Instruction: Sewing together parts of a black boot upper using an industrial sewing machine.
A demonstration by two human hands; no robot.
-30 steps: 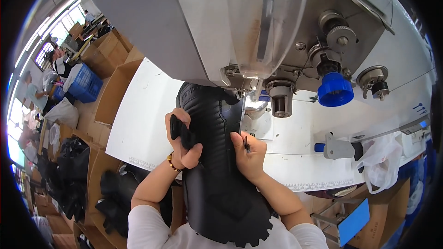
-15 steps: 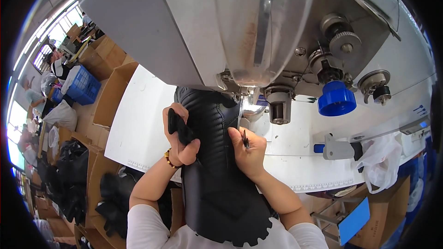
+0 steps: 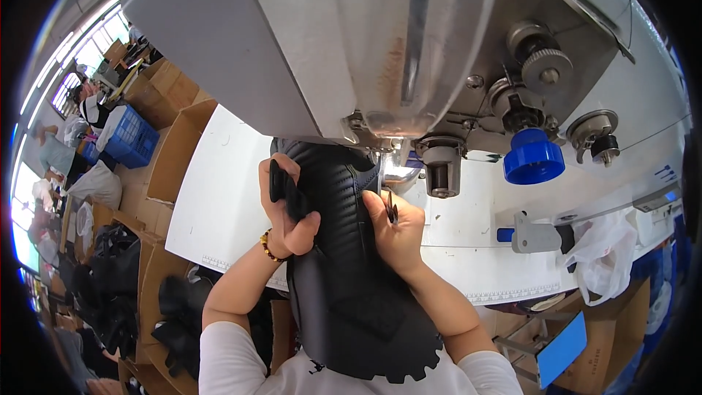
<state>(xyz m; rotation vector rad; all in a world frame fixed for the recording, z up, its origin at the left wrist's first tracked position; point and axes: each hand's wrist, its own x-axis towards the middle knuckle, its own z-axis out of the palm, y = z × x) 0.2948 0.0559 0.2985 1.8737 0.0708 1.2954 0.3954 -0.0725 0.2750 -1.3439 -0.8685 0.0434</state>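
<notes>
A black leather boot upper [image 3: 340, 271], with ribbed quilting and a notched lower edge, runs from under the sewing machine head [image 3: 395, 121] down to my lap. My left hand [image 3: 289, 212], a beaded bracelet at its wrist, is closed on a narrow black flap along the upper's left side. At the right edge, my right hand [image 3: 398, 230] pinches the leather near a stitched seam, thumb on top. A small dark tool [image 3: 393, 208] sticks out of that fist; its kind is unclear. The machine head hides the needle and the upper's far end.
The white machine table [image 3: 219, 197] has a ruler strip along its near edge. A blue-capped knob [image 3: 534, 157] juts from the machine on the right, near a plastic bag [image 3: 603, 256]. Left stand cardboard boxes [image 3: 179, 150] and black leather pieces [image 3: 110, 285]. Other people are at the far left.
The upper has turned slightly, its notched lower edge shifting right and a little up. My left hand has moved slightly away from me. Both hands keep their hold.
</notes>
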